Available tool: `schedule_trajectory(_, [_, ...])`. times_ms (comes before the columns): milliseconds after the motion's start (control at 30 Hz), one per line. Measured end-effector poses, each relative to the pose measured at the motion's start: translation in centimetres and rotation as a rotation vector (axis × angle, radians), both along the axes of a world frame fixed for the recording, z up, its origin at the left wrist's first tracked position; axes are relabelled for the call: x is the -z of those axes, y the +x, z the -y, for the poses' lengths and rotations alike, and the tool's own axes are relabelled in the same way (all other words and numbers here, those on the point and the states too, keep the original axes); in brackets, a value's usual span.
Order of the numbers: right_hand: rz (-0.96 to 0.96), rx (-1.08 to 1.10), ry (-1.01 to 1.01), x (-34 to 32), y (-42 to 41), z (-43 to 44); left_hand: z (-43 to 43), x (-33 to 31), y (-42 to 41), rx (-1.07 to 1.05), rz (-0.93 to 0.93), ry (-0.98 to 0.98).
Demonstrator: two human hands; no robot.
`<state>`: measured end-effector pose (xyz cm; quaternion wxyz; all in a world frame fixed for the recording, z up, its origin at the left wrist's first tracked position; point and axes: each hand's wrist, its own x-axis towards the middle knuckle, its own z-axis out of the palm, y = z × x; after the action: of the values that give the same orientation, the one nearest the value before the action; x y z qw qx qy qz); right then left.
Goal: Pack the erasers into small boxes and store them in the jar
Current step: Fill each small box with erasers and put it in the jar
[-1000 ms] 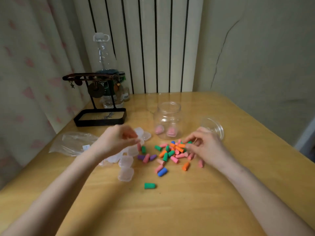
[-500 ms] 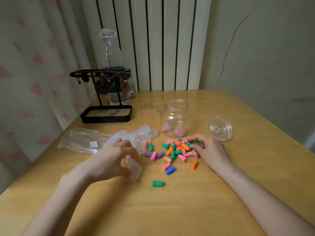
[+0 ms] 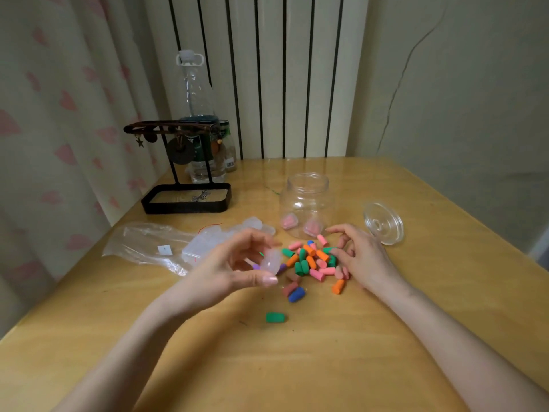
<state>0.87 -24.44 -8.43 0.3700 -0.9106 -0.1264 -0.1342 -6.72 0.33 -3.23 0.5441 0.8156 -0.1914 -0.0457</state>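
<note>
A heap of small coloured erasers (image 3: 312, 261) lies in the middle of the wooden table (image 3: 326, 367). One green eraser (image 3: 275, 317) lies apart, nearer me. My left hand (image 3: 231, 263) is raised just left of the heap and pinches a small clear box (image 3: 271, 261) between thumb and fingers. My right hand (image 3: 359, 257) rests at the heap's right edge, fingertips curled among the erasers; I cannot tell whether it holds one. Behind the heap stands the open clear jar (image 3: 306, 203), with two boxes of pink erasers inside. Its lid (image 3: 383, 223) lies to the right.
More clear small boxes (image 3: 208, 242) lie on a clear plastic bag (image 3: 148, 245) to the left. A black jewellery stand (image 3: 185, 197) and a tall bottle (image 3: 197, 114) stand at the back left. A curtain hangs on the left, a radiator stands behind the table.
My left hand has lifted a clear box off the table and turned it toward the heap. My right hand has stayed at the erasers' right edge.
</note>
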Motion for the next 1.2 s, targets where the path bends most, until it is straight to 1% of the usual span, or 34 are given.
schedule_trajectory(33, [-0.017,-0.002,0.015,-0.2,0.0,0.3,0.5,0.1,-0.2,0.022,-0.036,-0.098])
schedule_trajectory(100, [-0.085,0.020,0.035,-0.8,-0.2,0.8,1.3,0.2,-0.5,0.019,-0.086,-0.233])
schedule_trajectory(133, [-0.130,0.035,0.069,-1.2,-0.4,1.0,1.6,0.3,-0.6,0.001,-0.119,-0.299])
schedule_trajectory(167, [-0.187,0.046,0.162,-1.6,-0.5,1.1,1.8,0.4,-0.7,-0.016,-0.166,-0.374])
schedule_trajectory(200, [-0.272,0.044,0.329,-2.1,-0.7,1.3,2.0,0.6,-0.7,-0.028,-0.225,-0.450])
schedule_trajectory(267, [-0.488,-0.027,0.788,-3.4,-1.2,1.5,2.4,0.9,-0.7,-0.055,-0.350,-0.563])
schedule_trajectory(300, [-0.584,-0.059,0.986,-3.8,-1.4,1.6,2.6,1.0,-0.7,-0.070,-0.402,-0.592])
schedule_trajectory(333, [-0.667,-0.074,1.116,-4.0,-1.6,1.7,2.8,1.1,-0.6,-0.086,-0.438,-0.609])
schedule_trajectory(367, [-0.739,-0.074,1.193,-4.1,-1.8,1.6,2.9,1.2,-0.6,-0.097,-0.458,-0.620])
schedule_trajectory(467, [-0.875,-0.045,1.347,-3.9,-2.2,1.1,3.1,1.4,-0.6,-0.115,-0.449,-0.631])
schedule_trajectory(600, [-1.023,-0.052,1.487,-4.0,-3.0,0.1,3.5,1.8,-0.8,-0.093,-0.457,-0.628])
schedule_trajectory(700, [-1.006,-0.016,1.473,-3.8,-3.0,-0.4,3.5,2.3,-0.8,-0.104,-0.436,-0.609])
schedule_trajectory(767, [-0.923,0.000,1.362,-3.8,-2.9,-0.6,3.6,2.5,-0.8,-0.100,-0.416,-0.582])
schedule_trajectory(800, [-0.847,0.013,1.248,-3.6,-2.8,-0.7,3.6,2.5,-0.8,-0.099,-0.399,-0.557])
schedule_trajectory(833, [-0.747,0.037,1.086,-3.4,-2.6,-0.7,3.7,2.5,-0.8,-0.101,-0.382,-0.533])
schedule_trajectory(933, [-0.390,0.164,0.499,-3.0,-2.7,-0.9,3.8,2.5,-0.8,-0.108,-0.352,-0.502])
schedule_trajectory(967, [-0.298,0.196,0.366,-3.0,-2.8,-0.9,3.8,2.6,-0.8,-0.120,-0.337,-0.478])
schedule_trajectory(1000, [-0.241,0.209,0.300,-3.1,-2.9,-1.0,3.8,2.6,-0.9,-0.130,-0.319,-0.456])
schedule_trajectory(1033, [-0.219,0.203,0.290,-3.4,-3.2,-1.0,3.9,2.5,-1.0,-0.133,-0.300,-0.446])
schedule_trajectory(1067, [-0.226,0.182,0.322,-3.6,-3.5,-1.1,3.9,2.4,-1.0,-0.135,-0.282,-0.444])
schedule_trajectory(1200, [-0.393,0.016,0.645,-4.4,-3.8,-0.8,4.1,2.4,-0.9,-0.148,-0.166,-0.417])
